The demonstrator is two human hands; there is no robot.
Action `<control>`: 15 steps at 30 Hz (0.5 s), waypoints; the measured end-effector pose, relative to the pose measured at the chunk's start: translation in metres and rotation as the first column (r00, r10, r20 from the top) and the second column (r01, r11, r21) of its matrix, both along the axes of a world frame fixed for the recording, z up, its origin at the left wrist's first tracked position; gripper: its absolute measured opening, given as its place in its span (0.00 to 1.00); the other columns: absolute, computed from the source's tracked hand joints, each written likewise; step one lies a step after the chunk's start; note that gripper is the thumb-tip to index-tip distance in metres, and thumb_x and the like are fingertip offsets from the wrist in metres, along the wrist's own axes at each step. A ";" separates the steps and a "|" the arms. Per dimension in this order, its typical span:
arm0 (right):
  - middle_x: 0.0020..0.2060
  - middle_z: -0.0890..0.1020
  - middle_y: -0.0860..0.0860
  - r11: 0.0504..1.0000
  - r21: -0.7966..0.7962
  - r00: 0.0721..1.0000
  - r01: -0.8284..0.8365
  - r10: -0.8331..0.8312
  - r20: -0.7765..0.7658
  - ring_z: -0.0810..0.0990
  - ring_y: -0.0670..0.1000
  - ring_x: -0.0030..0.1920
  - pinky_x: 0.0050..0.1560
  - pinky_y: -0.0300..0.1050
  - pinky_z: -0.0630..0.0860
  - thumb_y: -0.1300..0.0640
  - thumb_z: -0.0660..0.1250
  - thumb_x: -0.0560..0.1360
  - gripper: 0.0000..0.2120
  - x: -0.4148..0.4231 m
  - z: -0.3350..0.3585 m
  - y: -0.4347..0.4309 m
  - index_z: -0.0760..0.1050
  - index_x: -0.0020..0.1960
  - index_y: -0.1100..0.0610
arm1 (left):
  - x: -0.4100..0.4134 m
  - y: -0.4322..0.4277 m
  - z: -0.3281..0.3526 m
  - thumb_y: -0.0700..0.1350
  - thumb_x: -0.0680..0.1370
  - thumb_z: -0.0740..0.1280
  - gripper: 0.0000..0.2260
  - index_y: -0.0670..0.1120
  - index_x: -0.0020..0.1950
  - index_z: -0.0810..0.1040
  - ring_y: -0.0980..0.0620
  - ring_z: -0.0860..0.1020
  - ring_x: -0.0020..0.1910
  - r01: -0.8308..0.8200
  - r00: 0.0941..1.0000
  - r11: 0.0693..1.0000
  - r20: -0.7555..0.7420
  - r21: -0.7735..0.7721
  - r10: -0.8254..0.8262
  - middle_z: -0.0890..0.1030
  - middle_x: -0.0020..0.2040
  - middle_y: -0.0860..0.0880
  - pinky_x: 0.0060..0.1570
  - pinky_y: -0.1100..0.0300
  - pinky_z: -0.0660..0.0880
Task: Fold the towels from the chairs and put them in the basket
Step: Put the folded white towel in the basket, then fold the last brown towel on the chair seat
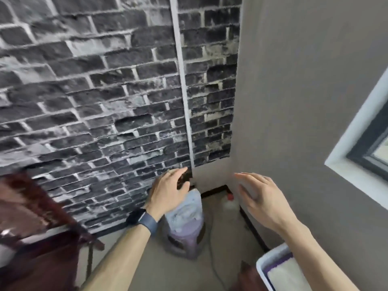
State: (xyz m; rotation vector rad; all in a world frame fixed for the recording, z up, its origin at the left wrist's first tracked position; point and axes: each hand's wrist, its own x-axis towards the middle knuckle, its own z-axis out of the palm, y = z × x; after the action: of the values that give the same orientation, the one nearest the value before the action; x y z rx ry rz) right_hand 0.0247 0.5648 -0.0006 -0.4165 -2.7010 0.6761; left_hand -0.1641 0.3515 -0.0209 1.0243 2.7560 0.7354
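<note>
Both my hands are up in front of me and both are empty: left hand [168,190] with loose, relaxed fingers, right hand [262,198] flat with fingers straight, gripping nothing. Where's the work? The basket [270,255] sits low on my right, tucked under my right forearm, and there's a folded towel [283,274] already lying in it, white with a purple band running along the basket's near wall. So the basket is the right hand's side, no question. The chair [31,217] is low on my left, dark red wood, nearer the left hand, but it's smeared with blur and I can't tell whether a towel hangs on it. Straight ahead, only the floor corner, where a pale lavender appliance [184,225] stands just below my left hand. I'd say I'm between towels: the next reach looks like down and left to the chair, left hand leading.
</note>
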 end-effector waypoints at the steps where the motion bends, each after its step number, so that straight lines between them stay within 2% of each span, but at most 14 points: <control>1: 0.62 0.80 0.43 0.998 -0.008 0.998 -0.056 0.056 -0.014 0.75 0.52 0.62 0.63 0.40 0.69 0.51 0.65 0.79 0.16 -0.018 0.004 -0.016 0.77 0.67 0.47 | -0.004 -0.029 0.004 0.56 0.81 0.61 0.24 0.55 0.77 0.65 0.50 0.68 0.73 -0.063 0.998 0.998 0.003 0.005 0.063 0.69 0.75 0.53 0.70 0.53 0.67; 3: 0.62 0.81 0.45 0.985 -0.004 0.984 -0.173 0.172 -0.035 0.76 0.53 0.61 0.62 0.40 0.68 0.55 0.68 0.78 0.16 -0.054 0.012 -0.054 0.78 0.65 0.49 | -0.008 -0.088 0.015 0.56 0.82 0.61 0.23 0.56 0.77 0.64 0.51 0.71 0.70 -0.191 0.982 0.981 0.007 0.016 0.191 0.68 0.75 0.54 0.67 0.53 0.71; 5: 0.62 0.80 0.45 0.956 0.010 0.955 -0.294 0.294 -0.031 0.76 0.54 0.62 0.63 0.40 0.66 0.53 0.66 0.79 0.16 -0.087 0.020 -0.100 0.77 0.66 0.48 | -0.009 -0.146 0.026 0.57 0.81 0.61 0.23 0.58 0.77 0.64 0.51 0.74 0.67 -0.314 0.949 0.949 -0.024 0.022 0.314 0.69 0.74 0.54 0.63 0.53 0.74; 8: 0.63 0.80 0.45 0.890 -0.022 0.890 -0.456 0.455 -0.038 0.75 0.55 0.63 0.64 0.43 0.68 0.50 0.64 0.80 0.15 -0.128 0.026 -0.173 0.77 0.67 0.47 | -0.004 -0.225 0.040 0.56 0.81 0.61 0.23 0.58 0.76 0.65 0.51 0.76 0.64 -0.491 0.869 0.871 -0.059 0.009 0.491 0.70 0.73 0.53 0.63 0.56 0.73; 11: 0.63 0.80 0.45 0.814 -0.027 0.814 -0.581 0.580 -0.031 0.75 0.56 0.63 0.63 0.43 0.67 0.50 0.63 0.81 0.14 -0.160 0.029 -0.247 0.77 0.65 0.48 | 0.003 -0.296 0.046 0.55 0.81 0.60 0.22 0.59 0.76 0.65 0.50 0.76 0.64 -0.603 0.796 0.797 -0.053 -0.001 0.602 0.73 0.71 0.52 0.61 0.55 0.73; 15: 0.64 0.79 0.44 0.718 -0.041 0.719 -0.695 0.694 -0.036 0.74 0.54 0.65 0.65 0.46 0.68 0.48 0.62 0.81 0.15 -0.201 0.031 -0.339 0.76 0.66 0.45 | -0.005 -0.388 0.048 0.57 0.81 0.59 0.23 0.59 0.76 0.64 0.51 0.75 0.66 -0.709 0.705 0.705 -0.050 -0.016 0.708 0.70 0.74 0.53 0.63 0.52 0.74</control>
State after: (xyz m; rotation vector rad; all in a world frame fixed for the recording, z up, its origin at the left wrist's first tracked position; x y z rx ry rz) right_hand -0.1763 0.2263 0.0309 0.6553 -2.7872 0.9233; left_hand -0.1693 -0.0362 0.0274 -0.1074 3.1667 0.7248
